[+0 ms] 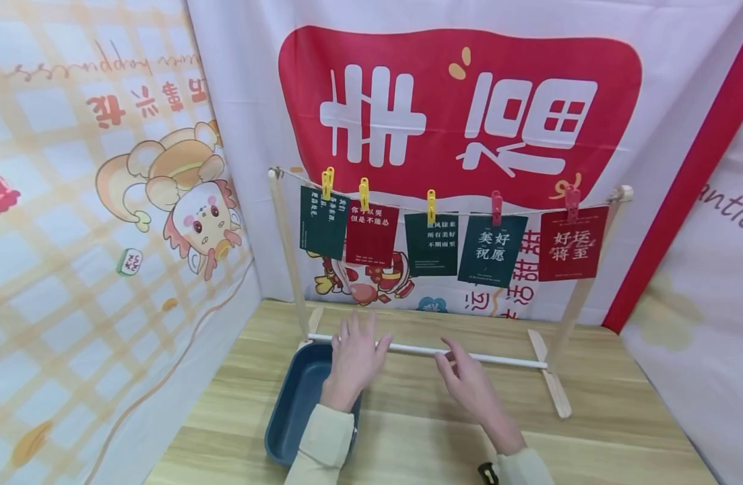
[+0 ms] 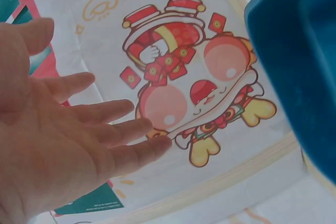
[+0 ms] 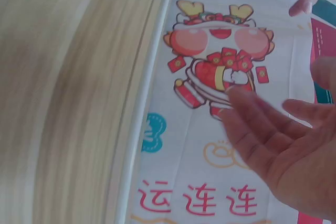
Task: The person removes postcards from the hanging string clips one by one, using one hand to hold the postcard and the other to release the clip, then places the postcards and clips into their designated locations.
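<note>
Five rectangular printed cards (image 1: 433,246), three dark green, two red, hang from a thin string (image 1: 295,176) by yellow (image 1: 431,206) and pink plastic clips (image 1: 496,207) on an upright pale wooden rack (image 1: 574,316); a dark-blue rectangular tray (image 1: 300,407) lies before its left foot.

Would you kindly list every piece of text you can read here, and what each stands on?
"幸福": red patch on the back cloth
"运连连": back cloth, right wrist view
"你可以哭 但是不能怂": left red card
"所有美好 不期而至": middle green card; line above partly covered
"美好祝愿": right green card
"好运将至": right red card
"happiness": left cloth, upside down
"antic": right cloth, cut off
Left green card: only partly legible.
Cards' small print: too small.
</note>
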Motion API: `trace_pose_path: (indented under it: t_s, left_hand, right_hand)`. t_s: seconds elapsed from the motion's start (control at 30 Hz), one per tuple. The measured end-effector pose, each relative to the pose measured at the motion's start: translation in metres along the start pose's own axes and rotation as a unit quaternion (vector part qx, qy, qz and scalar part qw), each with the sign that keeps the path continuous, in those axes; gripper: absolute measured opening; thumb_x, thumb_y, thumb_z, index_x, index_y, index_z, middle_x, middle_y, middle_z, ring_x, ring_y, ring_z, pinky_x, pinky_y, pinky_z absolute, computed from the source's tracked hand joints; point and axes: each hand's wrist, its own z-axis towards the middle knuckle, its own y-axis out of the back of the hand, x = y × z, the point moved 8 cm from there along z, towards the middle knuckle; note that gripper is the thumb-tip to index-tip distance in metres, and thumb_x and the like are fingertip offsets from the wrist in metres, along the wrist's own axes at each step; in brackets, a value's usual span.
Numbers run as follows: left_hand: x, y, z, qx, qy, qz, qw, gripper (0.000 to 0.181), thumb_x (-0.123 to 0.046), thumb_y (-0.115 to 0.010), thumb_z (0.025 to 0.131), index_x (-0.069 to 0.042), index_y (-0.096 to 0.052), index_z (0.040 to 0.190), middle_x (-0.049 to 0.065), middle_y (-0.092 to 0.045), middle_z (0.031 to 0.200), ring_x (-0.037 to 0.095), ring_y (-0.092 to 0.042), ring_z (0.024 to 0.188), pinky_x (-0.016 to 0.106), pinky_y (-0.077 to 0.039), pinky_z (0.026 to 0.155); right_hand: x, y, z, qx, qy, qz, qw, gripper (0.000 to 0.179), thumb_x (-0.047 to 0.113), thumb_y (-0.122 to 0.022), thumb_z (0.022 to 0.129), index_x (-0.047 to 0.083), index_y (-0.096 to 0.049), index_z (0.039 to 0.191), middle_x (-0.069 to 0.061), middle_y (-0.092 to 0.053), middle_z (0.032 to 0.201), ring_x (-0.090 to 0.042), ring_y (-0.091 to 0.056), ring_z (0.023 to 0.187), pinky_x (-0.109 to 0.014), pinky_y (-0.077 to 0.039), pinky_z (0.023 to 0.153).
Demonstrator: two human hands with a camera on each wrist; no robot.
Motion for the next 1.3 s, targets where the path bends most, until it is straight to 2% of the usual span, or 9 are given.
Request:
trace_pose_path:
  t_s: [0.13, 0.2, 0.4, 0.6, 0.8, 0.93, 1.13, 1.3]
  left_hand:
    - [-0.001, 0.015, 0.007, -0.044, -0.011, -0.001, 0.999, 0.061, -0.047, -0.049, 0.1, -0.012, -0.038, 0.149, 0.025, -0.041, 0.149, 0.044, -0.042, 0.136, 0.063, -0.038, 0.106]
    - [-0.001, 0.022, 0.011, -0.067, -0.018, 0.0, 0.9976, 0.06, -0.045, -0.049, 0.1, -0.011, -0.039, 0.148, 0.024, -0.046, 0.145, 0.042, -0.05, 0.128, 0.059, -0.044, 0.101]
    - [-0.002, 0.041, 0.016, -0.122, -0.028, -0.012, 0.9921, 0.054, -0.04, -0.054, 0.099, -0.009, -0.045, 0.142, 0.02, -0.055, 0.137, 0.037, -0.062, 0.114, 0.052, -0.054, 0.09]
    - [-0.007, 0.052, 0.02, -0.141, -0.036, -0.024, 0.9891, 0.051, -0.037, -0.055, 0.099, -0.01, -0.046, 0.14, 0.019, -0.059, 0.131, 0.035, -0.066, 0.104, 0.047, -0.057, 0.082]
    - [-0.008, 0.066, 0.022, -0.166, -0.027, -0.044, 0.9848, 0.048, -0.038, -0.053, 0.1, -0.01, -0.05, 0.138, 0.017, -0.062, 0.13, 0.032, -0.066, 0.109, 0.046, -0.058, 0.085]
    - [-0.007, 0.073, 0.023, -0.18, -0.024, -0.065, 0.9813, 0.046, -0.038, -0.052, 0.1, -0.011, -0.052, 0.137, 0.015, -0.064, 0.126, 0.03, -0.067, 0.105, 0.044, -0.059, 0.082]
    - [-0.011, 0.088, 0.025, -0.219, -0.045, -0.099, 0.9695, 0.037, -0.033, -0.053, 0.1, -0.011, -0.057, 0.129, 0.01, -0.067, 0.108, 0.024, -0.067, 0.088, 0.038, -0.058, 0.071]
    - [-0.015, 0.098, 0.029, -0.237, -0.074, -0.111, 0.9621, 0.035, -0.028, -0.054, 0.099, -0.008, -0.057, 0.128, 0.012, -0.067, 0.115, 0.024, -0.069, 0.083, 0.035, -0.059, 0.07]
  right_hand:
    - [0.011, 0.005, 0.008, -0.004, 0.0, 0.043, 0.9991, 0.047, 0.042, -0.048, 0.102, 0.017, -0.047, 0.142, -0.004, -0.069, 0.1, -0.008, -0.061, 0.074, -0.025, -0.051, 0.066]
    - [0.016, 0.007, 0.012, -0.001, 0.001, 0.072, 0.9974, 0.047, 0.042, -0.048, 0.102, 0.017, -0.047, 0.142, -0.005, -0.069, 0.098, -0.012, -0.064, 0.073, -0.026, -0.052, 0.065]
    - [0.026, 0.008, 0.019, 0.011, 0.008, 0.121, 0.9926, 0.045, 0.044, -0.048, 0.102, 0.022, -0.047, 0.14, -0.006, -0.068, 0.1, -0.019, -0.068, 0.077, -0.029, -0.054, 0.067]
    - [0.031, 0.006, 0.023, 0.024, 0.013, 0.145, 0.989, 0.044, 0.044, -0.048, 0.101, 0.022, -0.048, 0.14, -0.01, -0.068, 0.103, -0.019, -0.068, 0.077, -0.029, -0.055, 0.067]
    - [0.045, 0.007, 0.028, 0.024, 0.032, 0.166, 0.9853, 0.037, 0.037, -0.05, 0.102, 0.022, -0.05, 0.136, -0.007, -0.068, 0.098, -0.021, -0.067, 0.075, -0.029, -0.056, 0.065]
    - [0.053, 0.008, 0.031, 0.03, 0.023, 0.193, 0.9804, 0.033, 0.033, -0.05, 0.102, 0.023, -0.051, 0.134, -0.006, -0.069, 0.096, -0.024, -0.068, 0.076, -0.031, -0.057, 0.067]
    - [0.064, 0.009, 0.036, 0.047, 0.026, 0.225, 0.973, 0.031, 0.033, -0.05, 0.102, 0.026, -0.052, 0.133, -0.006, -0.069, 0.097, -0.025, -0.068, 0.076, -0.036, -0.059, 0.071]
    - [0.069, 0.009, 0.039, 0.058, 0.048, 0.236, 0.9687, 0.031, 0.031, -0.049, 0.103, 0.022, -0.052, 0.132, -0.009, -0.069, 0.097, -0.025, -0.068, 0.074, -0.037, -0.059, 0.068]
